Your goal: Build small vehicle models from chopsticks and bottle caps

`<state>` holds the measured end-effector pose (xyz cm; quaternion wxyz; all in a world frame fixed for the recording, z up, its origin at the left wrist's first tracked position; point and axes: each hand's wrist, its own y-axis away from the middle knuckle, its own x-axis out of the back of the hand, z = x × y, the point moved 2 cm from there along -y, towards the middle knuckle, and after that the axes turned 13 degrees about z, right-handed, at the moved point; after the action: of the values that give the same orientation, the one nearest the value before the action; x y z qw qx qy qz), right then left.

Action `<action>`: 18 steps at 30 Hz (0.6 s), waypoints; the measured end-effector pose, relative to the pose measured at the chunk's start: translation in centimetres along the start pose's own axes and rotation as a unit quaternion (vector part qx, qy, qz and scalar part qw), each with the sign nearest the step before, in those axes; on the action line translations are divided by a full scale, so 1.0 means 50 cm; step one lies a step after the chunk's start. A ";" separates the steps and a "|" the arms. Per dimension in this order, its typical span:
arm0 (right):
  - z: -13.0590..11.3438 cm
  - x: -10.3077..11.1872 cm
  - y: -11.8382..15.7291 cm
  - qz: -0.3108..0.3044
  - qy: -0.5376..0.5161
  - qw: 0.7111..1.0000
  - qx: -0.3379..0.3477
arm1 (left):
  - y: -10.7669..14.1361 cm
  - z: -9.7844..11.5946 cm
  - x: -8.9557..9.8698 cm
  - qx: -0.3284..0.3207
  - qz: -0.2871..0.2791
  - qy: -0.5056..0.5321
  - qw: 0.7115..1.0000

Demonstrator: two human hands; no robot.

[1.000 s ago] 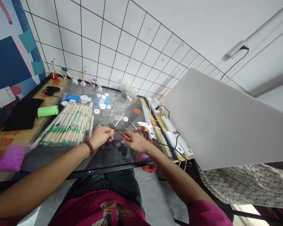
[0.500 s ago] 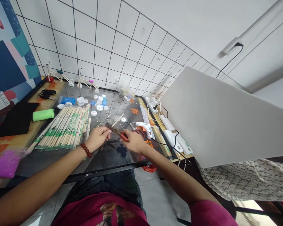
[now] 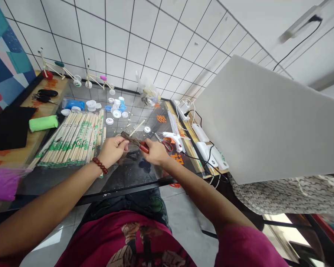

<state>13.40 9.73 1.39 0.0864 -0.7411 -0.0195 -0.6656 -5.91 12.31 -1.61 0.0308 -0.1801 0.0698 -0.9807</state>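
Pliers (image 3: 133,139) jut leftward from right hand (image 3: 156,151), closed round them; left hand (image 3: 113,150) curled at tip, contents hidden.

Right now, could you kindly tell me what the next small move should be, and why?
I would probably ease the left hand slightly back from the head of the pliers, because it is so close while the right hand grips the red handle; whether the jaws hold the pale stick is unclear.

White wall (image 3: 211,70) with black grid, dark glossy table (image 3: 117,185), tiled floor (image 3: 180,218)
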 end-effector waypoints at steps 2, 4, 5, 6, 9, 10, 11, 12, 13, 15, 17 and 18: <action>0.003 -0.003 -0.008 -0.007 0.015 1.000 0.006 | 0.001 -0.003 -0.002 0.015 0.004 -0.002 1.000; 0.006 -0.005 -0.014 -0.006 0.024 1.000 0.010 | 0.003 -0.001 -0.001 0.021 0.010 -0.010 1.000; 0.007 -0.005 -0.016 -0.005 0.027 1.000 0.011 | 0.005 0.003 0.000 0.018 0.011 -0.014 1.000; 0.008 -0.006 -0.017 -0.004 0.027 1.000 0.012 | 0.006 0.008 0.002 0.011 0.007 -0.016 1.000; 0.009 -0.007 -0.017 -0.003 0.023 1.000 0.011 | 0.009 0.022 0.006 -0.022 -0.015 -0.014 1.000; 0.009 -0.007 -0.016 -0.002 0.022 1.000 0.010 | 0.009 0.024 0.007 -0.025 -0.019 -0.017 0.999; 0.009 -0.009 -0.015 -0.001 0.022 1.000 0.009 | 0.009 0.025 0.008 -0.021 -0.019 -0.023 0.999; 0.009 -0.010 -0.013 0.001 0.022 1.000 0.008 | 0.008 0.025 0.009 -0.014 -0.015 -0.029 0.999; 0.010 -0.012 -0.011 0.004 0.020 1.000 0.009 | 0.007 0.025 0.010 -0.006 -0.011 -0.029 0.999; 0.011 -0.016 -0.007 0.013 0.008 1.000 0.010 | 0.006 0.026 0.010 -0.006 -0.018 -0.012 1.000; 0.011 -0.017 -0.005 0.021 -0.010 1.000 0.012 | 0.005 0.027 0.007 -0.027 -0.029 0.007 0.999; 0.012 -0.016 -0.004 0.021 -0.016 1.000 0.013 | 0.004 0.026 0.005 -0.036 -0.027 0.012 0.999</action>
<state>13.85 10.10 0.55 0.1096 -0.7509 -0.0137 -0.6512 -5.70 11.93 -0.35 -0.0034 -0.1712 0.1003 -0.9801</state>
